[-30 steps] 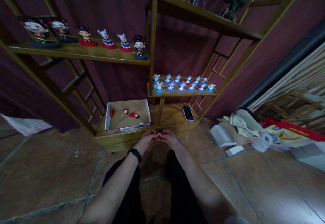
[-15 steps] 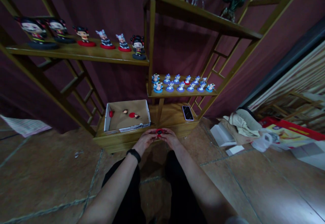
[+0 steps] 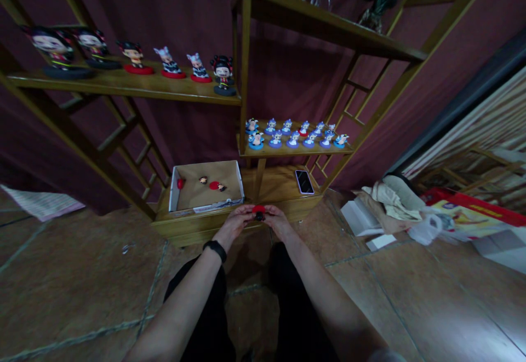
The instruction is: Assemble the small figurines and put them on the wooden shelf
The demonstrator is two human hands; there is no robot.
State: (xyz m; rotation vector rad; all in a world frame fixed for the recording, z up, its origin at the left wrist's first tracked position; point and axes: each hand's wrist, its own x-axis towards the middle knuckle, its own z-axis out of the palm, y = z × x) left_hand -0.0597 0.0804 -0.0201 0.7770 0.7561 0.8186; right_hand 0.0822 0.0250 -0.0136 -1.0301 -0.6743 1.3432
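Observation:
Both hands are held together in front of the low cabinet. A small figurine (image 3: 258,210) with a round red base and a black part is pinched between them. My left hand (image 3: 237,222) is closed on its left side, and my right hand (image 3: 276,220) grips the right side. The red base faces up toward me, and the black part is below it. An open cardboard box (image 3: 192,196) sits on the cabinet, beyond my left hand. It contains a red piece (image 3: 179,184), a small dark-haired head (image 3: 203,180) and another small figure (image 3: 222,187) beside a red disc (image 3: 214,185).
Several figurines stand on the upper left shelf (image 3: 164,89), and two rows of small bluish ones on the middle shelf (image 3: 296,152). A phone (image 3: 304,182) lies on the cabinet top (image 3: 274,188). White boxes (image 3: 361,218) and cloth (image 3: 390,200) are on the floor at right.
The figurine has been tilted between my fingers, so its red base now shows more and the black part sits lower. Otherwise the scene stays the same.

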